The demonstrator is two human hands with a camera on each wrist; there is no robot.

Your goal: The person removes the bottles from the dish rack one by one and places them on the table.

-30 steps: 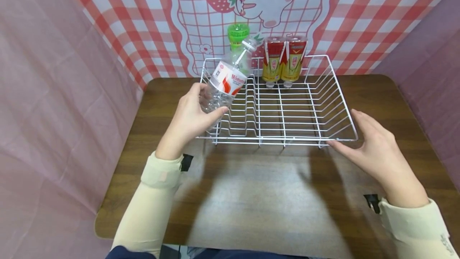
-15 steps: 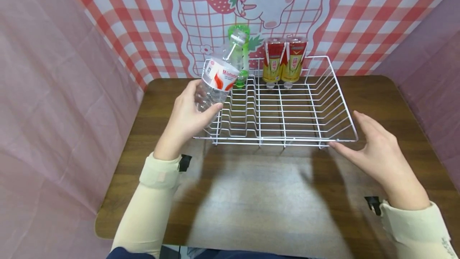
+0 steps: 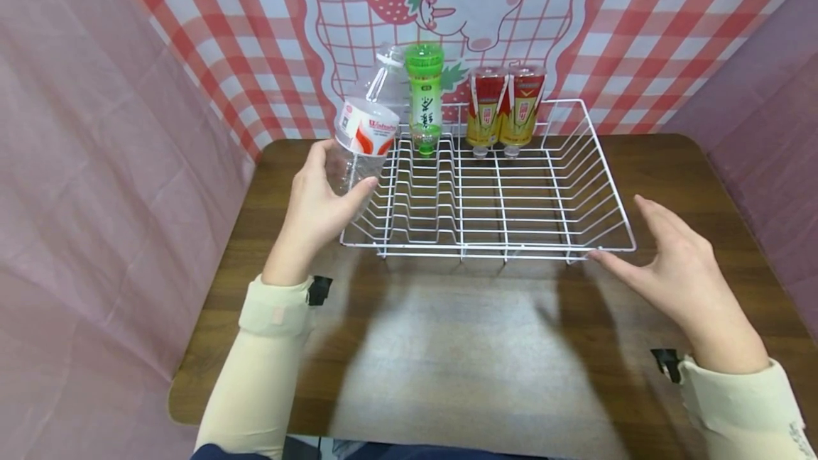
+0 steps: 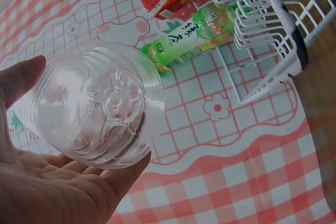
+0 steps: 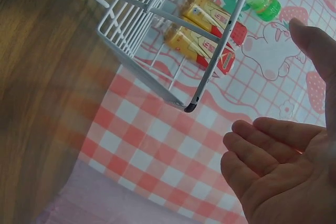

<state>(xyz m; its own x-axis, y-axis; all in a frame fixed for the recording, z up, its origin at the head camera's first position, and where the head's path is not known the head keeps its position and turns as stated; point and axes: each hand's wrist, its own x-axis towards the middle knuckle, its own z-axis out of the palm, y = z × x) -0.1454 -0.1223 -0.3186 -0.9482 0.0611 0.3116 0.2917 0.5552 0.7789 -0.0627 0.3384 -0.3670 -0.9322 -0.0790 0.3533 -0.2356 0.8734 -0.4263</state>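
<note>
My left hand (image 3: 322,194) grips a clear plastic bottle (image 3: 367,126) with a white and red label round its lower half. The bottle leans slightly right, neck up, over the left end of the white wire dish rack (image 3: 505,250). In the left wrist view the clear base of the bottle (image 4: 113,106) faces the camera, fingers and thumb on either side. My right hand (image 3: 680,268) holds nothing; its thumb and fingers are spread beside the rack's front right corner. A green bottle (image 3: 426,98) stands upside down at the rack's back, left of two red and yellow bottles (image 3: 505,105).
The rack has upright wire dividers (image 3: 424,197) in its left part. It stands on a brown wooden table (image 3: 447,346). A red and white checked cloth (image 3: 671,27) hangs behind, and pink curtains (image 3: 96,197) close off both sides.
My left hand has moved the clear bottle left and turned it more upright, uncovering the green bottle behind. My right hand has shifted slightly right.
</note>
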